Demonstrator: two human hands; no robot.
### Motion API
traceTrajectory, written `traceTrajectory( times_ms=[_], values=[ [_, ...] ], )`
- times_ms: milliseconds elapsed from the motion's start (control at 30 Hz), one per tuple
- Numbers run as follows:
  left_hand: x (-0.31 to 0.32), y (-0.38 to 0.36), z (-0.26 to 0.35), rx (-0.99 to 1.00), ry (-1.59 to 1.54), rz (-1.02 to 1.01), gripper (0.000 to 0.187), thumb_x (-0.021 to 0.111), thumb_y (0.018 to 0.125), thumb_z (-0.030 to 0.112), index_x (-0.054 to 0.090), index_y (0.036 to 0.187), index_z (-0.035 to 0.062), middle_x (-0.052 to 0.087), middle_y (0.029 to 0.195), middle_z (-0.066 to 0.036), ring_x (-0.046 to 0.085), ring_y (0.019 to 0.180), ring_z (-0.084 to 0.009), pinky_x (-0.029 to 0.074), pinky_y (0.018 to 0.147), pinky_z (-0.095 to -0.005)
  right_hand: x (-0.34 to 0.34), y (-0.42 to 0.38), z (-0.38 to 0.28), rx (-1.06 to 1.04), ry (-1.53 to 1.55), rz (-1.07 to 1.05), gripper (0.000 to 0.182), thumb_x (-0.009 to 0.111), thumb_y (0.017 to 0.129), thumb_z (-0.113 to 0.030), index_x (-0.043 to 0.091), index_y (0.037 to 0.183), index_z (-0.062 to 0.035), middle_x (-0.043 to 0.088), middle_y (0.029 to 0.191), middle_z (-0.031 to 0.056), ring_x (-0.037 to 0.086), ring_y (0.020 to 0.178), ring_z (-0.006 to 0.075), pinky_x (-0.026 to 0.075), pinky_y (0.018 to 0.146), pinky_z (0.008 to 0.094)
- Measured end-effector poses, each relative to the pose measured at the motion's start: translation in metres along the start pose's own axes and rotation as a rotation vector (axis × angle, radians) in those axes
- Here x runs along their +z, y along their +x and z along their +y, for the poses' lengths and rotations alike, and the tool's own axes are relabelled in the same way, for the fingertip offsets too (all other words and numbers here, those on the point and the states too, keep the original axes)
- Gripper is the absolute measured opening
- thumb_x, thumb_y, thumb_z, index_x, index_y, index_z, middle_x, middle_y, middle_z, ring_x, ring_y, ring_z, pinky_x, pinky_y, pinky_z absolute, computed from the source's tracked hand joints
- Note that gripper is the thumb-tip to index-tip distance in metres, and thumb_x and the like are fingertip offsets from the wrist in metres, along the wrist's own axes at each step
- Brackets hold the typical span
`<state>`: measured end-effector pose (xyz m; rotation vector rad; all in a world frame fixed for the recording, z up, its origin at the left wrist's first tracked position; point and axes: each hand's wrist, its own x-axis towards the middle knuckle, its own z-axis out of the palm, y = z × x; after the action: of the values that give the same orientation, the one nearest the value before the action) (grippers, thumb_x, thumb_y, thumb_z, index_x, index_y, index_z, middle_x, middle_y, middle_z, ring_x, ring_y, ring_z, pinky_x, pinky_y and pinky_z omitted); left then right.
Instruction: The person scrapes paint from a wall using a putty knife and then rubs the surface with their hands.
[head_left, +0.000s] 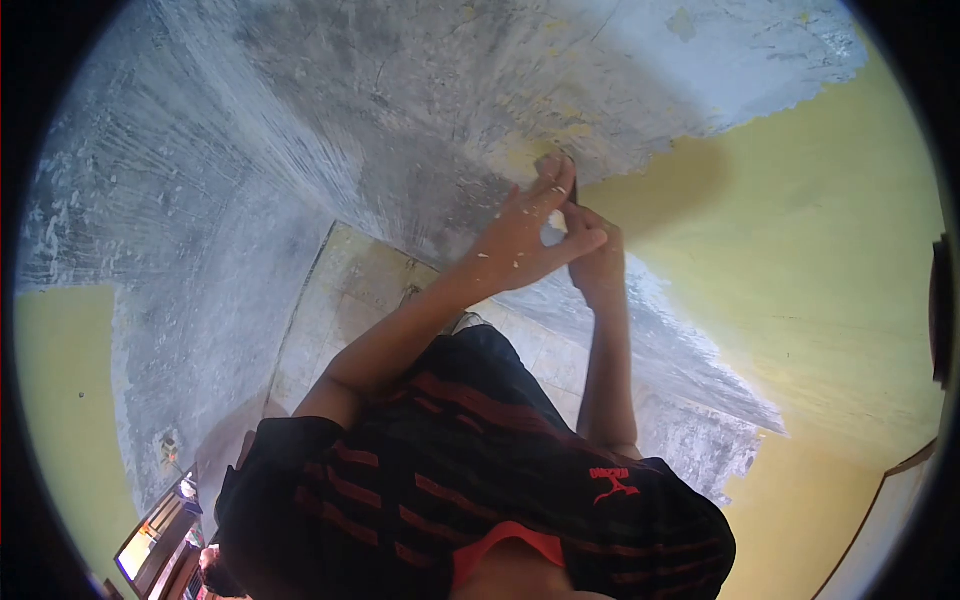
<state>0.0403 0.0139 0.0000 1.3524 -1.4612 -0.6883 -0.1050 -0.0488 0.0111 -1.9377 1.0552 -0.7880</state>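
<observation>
My left hand reaches up to the wall, its fingers pressed together on a thin dark scraper and its thumb stretched toward my other hand. Pale flakes cling to the back of this hand. Just below and to the right, my right hand is closed round the lower end of the scraper. Most of the scraper is hidden by fingers. The tool meets the wall where bare grey plaster borders yellow paint; small yellow patches remain around my fingertips.
A second grey wall face meets this one at a corner on the left. Below my arms lies a pale tiled floor. At lower left are wooden furniture and part of another person. A dark-edged frame stands far right.
</observation>
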Motion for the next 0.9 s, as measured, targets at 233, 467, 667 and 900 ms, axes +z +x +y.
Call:
traceTrajectory(
  times_ms=[233, 467, 667, 900],
  values=[
    [-0.012, 0.005, 0.000, -0.035, 0.006, 0.107, 0.104, 0.076, 0.098, 0.048, 0.024, 0.165, -0.0129, 0.026, 0.170, -0.038, 0.023, 0.162, -0.0465, 0.022, 0.131, -0.0489, 0.013, 0.012, -0.005, -0.033, -0.040, -0.035, 0.029, 0.061, 0.111, -0.020, 0.077, 0.108, 0.0041, 0.059, 0.073, 0.0021, 0.053, 0.072, 0.0098, 0.046, 0.065, 0.0321],
    [-0.011, 0.006, 0.004, 0.020, 0.031, 0.132, 0.103, 0.076, 0.098, 0.049, 0.027, 0.165, -0.0118, 0.030, 0.170, -0.037, 0.026, 0.162, -0.0467, 0.022, 0.131, -0.0510, 0.010, 0.018, -0.016, 0.087, 0.008, -0.099, 0.029, 0.061, 0.110, -0.021, 0.077, 0.109, 0.0032, 0.059, 0.069, 0.0065, 0.049, 0.067, 0.0098, 0.044, 0.062, 0.0321],
    [0.000, 0.005, 0.008, 0.024, 0.028, 0.033, 0.108, 0.075, 0.096, 0.056, 0.025, 0.166, -0.0091, 0.025, 0.172, -0.035, 0.021, 0.164, -0.0447, 0.017, 0.131, -0.0574, -0.009, 0.002, -0.015, 0.254, 0.036, -0.009, 0.036, 0.062, 0.112, -0.026, 0.074, 0.095, 0.0023, 0.056, 0.066, -0.0021, 0.051, 0.063, 0.0076, 0.040, 0.056, 0.0301],
    [-0.019, 0.012, 0.008, 0.077, 0.192, 0.102, 0.108, 0.071, 0.096, 0.060, 0.024, 0.167, -0.0063, 0.022, 0.174, -0.033, 0.021, 0.164, -0.0426, 0.019, 0.130, -0.0611, 0.022, 0.014, -0.018, 0.138, 0.182, 0.046, 0.037, 0.060, 0.111, -0.030, 0.071, 0.092, -0.0011, 0.055, 0.068, -0.0020, 0.048, 0.062, 0.0077, 0.037, 0.056, 0.0289]
  ],
)
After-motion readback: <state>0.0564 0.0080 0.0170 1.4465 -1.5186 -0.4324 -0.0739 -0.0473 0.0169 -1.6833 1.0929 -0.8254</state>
